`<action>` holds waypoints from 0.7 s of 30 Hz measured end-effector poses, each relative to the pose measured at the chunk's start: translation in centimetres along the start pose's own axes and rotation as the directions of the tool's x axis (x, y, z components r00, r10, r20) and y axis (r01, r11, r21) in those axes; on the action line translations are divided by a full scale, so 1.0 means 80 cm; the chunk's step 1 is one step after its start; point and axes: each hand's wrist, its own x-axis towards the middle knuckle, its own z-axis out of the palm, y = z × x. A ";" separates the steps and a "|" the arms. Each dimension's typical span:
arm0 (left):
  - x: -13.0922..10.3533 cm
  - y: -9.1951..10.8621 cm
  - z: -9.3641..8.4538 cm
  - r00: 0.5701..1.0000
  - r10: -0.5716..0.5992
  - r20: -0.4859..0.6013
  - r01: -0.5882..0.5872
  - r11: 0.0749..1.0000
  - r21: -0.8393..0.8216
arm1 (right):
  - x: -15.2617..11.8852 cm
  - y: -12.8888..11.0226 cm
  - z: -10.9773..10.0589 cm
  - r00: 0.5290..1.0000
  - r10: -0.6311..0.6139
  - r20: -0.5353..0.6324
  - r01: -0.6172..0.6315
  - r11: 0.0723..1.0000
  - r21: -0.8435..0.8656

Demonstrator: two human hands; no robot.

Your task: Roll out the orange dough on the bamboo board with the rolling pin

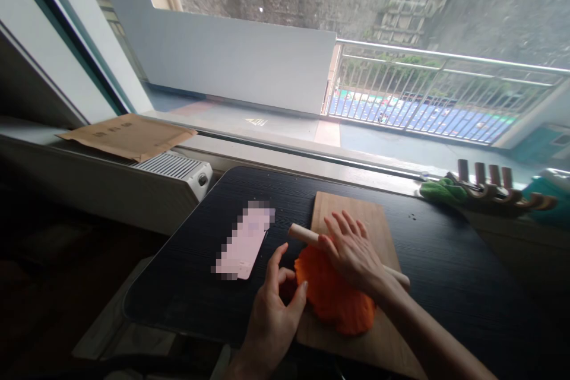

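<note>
A flattened orange lump of dough (332,300) lies on a wooden board (356,214) on a black table (445,261). A wooden rolling pin (300,233) lies across the dough's far edge. My right hand (351,252) rests palm-down on the pin with its fingers spread flat. My left hand (274,309) is at the dough's left edge, thumb and forefinger touching the orange rim, the other fingers curled loosely.
A pink phone (244,240) lies on the table left of the board. A window sill behind holds a wooden peg rack (490,187) and a green cloth (440,190). A white radiator (178,172) and a cardboard envelope (129,135) are at the left.
</note>
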 end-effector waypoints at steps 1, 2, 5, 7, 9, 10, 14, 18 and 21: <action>0.000 0.000 0.000 1.000 0.003 -0.002 -0.003 1.000 0.007 | 0.006 0.003 -0.001 0.998 0.055 -0.003 -0.055 0.998 0.000; 0.000 0.000 0.000 1.000 0.007 -0.007 -0.007 1.000 0.012 | 0.011 0.005 -0.002 0.995 0.103 -0.002 -0.103 0.995 0.002; 0.000 -0.001 0.000 1.000 0.010 -0.028 -0.010 1.000 0.021 | 0.014 0.005 -0.003 0.994 0.106 0.007 -0.106 0.994 0.009; -0.001 -0.001 0.000 0.999 0.015 -0.037 -0.014 1.000 0.021 | 0.006 0.000 -0.001 1.000 0.007 -0.004 -0.007 1.000 0.010; 0.000 -0.001 0.001 0.999 0.026 -0.041 -0.024 0.999 0.031 | 0.001 -0.002 -0.001 0.999 -0.038 -0.018 0.038 0.999 0.008; 0.000 0.000 0.001 0.999 0.032 -0.040 -0.030 0.999 0.040 | 0.002 -0.002 -0.001 1.000 -0.019 -0.018 0.019 1.000 0.009; 0.002 0.000 0.001 0.999 0.029 -0.027 -0.028 0.998 0.053 | 0.008 0.001 0.000 0.995 0.099 0.010 -0.099 0.995 0.015; 0.001 -0.002 0.001 0.998 0.049 -0.043 -0.046 0.997 0.067 | -0.003 -0.006 0.006 0.998 -0.066 -0.021 0.066 0.998 0.003; 0.000 0.000 0.000 0.998 0.052 -0.045 -0.048 0.996 0.075 | 0.001 -0.004 0.002 1.000 -0.015 -0.020 0.015 1.000 -0.006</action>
